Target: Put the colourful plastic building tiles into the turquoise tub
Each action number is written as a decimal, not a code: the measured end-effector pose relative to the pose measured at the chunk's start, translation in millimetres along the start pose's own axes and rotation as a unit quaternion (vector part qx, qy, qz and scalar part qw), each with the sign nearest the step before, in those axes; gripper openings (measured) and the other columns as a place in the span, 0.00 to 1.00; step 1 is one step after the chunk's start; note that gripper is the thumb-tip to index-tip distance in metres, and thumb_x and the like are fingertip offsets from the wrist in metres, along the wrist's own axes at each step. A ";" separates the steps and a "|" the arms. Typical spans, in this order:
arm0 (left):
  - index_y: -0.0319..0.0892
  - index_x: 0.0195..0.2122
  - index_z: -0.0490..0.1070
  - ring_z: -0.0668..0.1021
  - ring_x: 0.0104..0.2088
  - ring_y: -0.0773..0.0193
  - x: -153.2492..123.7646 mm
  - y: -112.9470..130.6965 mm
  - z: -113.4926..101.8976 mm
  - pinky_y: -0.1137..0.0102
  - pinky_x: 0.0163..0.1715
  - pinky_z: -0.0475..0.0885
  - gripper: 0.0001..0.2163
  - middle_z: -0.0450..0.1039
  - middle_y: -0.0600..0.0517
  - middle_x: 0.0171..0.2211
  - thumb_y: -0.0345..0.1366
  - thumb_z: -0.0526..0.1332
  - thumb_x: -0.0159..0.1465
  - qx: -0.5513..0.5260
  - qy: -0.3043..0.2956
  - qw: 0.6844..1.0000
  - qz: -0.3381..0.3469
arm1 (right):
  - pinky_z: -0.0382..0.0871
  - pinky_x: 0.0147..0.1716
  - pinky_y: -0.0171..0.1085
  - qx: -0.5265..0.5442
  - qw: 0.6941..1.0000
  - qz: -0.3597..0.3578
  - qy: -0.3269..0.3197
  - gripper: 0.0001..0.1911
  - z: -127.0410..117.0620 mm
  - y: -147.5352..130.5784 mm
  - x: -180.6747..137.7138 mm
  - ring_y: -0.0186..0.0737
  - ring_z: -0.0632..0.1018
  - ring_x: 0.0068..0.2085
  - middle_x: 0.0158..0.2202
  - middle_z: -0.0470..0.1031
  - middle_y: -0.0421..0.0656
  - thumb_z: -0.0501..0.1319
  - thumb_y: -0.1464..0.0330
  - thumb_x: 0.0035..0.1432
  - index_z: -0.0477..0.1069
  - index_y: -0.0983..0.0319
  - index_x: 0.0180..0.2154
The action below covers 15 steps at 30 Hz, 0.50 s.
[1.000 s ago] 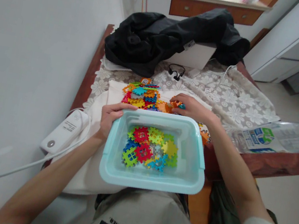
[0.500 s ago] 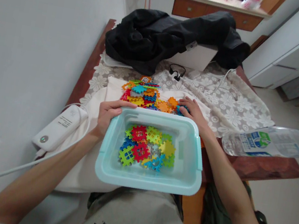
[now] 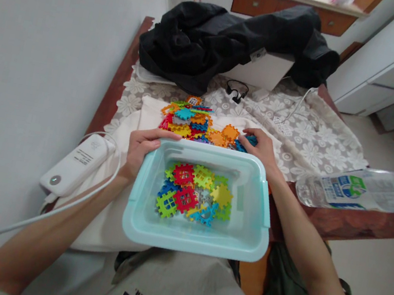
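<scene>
A light blue plastic bin [image 3: 245, 237] rests on my lap against the table edge, with several colourful interlocking plastic tiles [image 3: 194, 193] inside. My left hand [image 3: 140, 148] grips the bin's far left corner, thumb over the rim. Beyond the bin, a pile of more colourful tiles [image 3: 195, 123] lies on a white cloth [image 3: 145, 113]. My right hand [image 3: 262, 149] reaches past the bin's far right corner, its fingers curled over a blue tile [image 3: 251, 140] at the pile's right end.
A black jacket [image 3: 216, 39] is heaped over a white box [image 3: 259, 72] at the back of the table. Black earphones [image 3: 236, 91] and cables lie on the floral lace tablecloth [image 3: 320, 139]. A white power strip [image 3: 74, 164] sits at left, a plastic water bottle [image 3: 361, 189] at right.
My right hand has moved right along the pile, from orange tiles onto a blue tile. The view has shifted slightly; my left hand stays on the bin.
</scene>
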State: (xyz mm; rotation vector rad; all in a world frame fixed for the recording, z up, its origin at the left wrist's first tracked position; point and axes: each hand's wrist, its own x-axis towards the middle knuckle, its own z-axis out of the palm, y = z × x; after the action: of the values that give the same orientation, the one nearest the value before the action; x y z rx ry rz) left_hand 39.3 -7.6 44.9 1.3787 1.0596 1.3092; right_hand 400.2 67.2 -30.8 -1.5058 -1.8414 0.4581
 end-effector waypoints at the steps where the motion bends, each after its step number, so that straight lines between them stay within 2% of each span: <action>1: 0.41 0.35 0.90 0.82 0.32 0.58 -0.1 -0.6 -0.1 0.69 0.33 0.75 0.14 0.87 0.46 0.33 0.37 0.64 0.56 0.003 0.002 1.000 0.003 | 0.74 0.54 0.54 -0.001 1.000 0.002 -0.004 0.19 -0.1 0.7 0.8 0.55 0.82 0.48 0.45 0.84 0.51 0.65 0.51 0.65 0.82 0.59 0.43; 4: 0.42 0.36 0.90 0.83 0.33 0.58 -0.5 -1.9 -0.3 0.69 0.32 0.74 0.14 0.88 0.46 0.34 0.37 0.64 0.56 0.010 0.009 1.000 0.005 | 0.74 0.53 0.53 0.011 1.000 -0.002 0.003 0.17 -1.6 2.3 2.4 0.53 0.83 0.45 0.41 0.86 0.49 0.66 0.52 0.64 0.82 0.59 0.38; 8: 0.43 0.36 0.91 0.82 0.32 0.58 -0.7 -1.4 -0.1 0.69 0.33 0.75 0.14 0.88 0.47 0.34 0.37 0.64 0.56 0.012 0.009 1.000 0.001 | 0.75 0.51 0.50 0.049 0.998 -0.003 0.032 0.16 -6.9 4.2 3.0 0.50 0.83 0.44 0.41 0.87 0.47 0.66 0.53 0.64 0.83 0.58 0.38; 12: 0.43 0.35 0.91 0.82 0.32 0.58 0.0 0.2 0.0 0.69 0.32 0.75 0.14 0.87 0.48 0.32 0.37 0.64 0.55 0.012 0.008 1.000 -0.005 | 0.74 0.47 0.48 0.079 0.993 0.012 0.088 0.17 -11.1 5.2 3.6 0.47 0.82 0.41 0.39 0.86 0.45 0.67 0.51 0.65 0.83 0.58 0.38; 15: 0.43 0.35 0.91 0.83 0.33 0.57 0.3 1.4 0.0 0.68 0.34 0.76 0.14 0.88 0.47 0.33 0.37 0.64 0.55 0.020 0.007 1.000 -0.003 | 0.75 0.44 0.45 0.144 0.981 0.023 0.130 0.20 -11.4 6.2 5.8 0.44 0.80 0.39 0.36 0.84 0.42 0.69 0.47 0.63 0.82 0.57 0.38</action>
State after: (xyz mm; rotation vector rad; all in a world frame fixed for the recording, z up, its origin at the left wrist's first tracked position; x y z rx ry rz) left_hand 39.3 -7.5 46.3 1.3968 1.1045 1.3019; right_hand 412.2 72.5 -25.4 -1.3422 -1.4719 0.4997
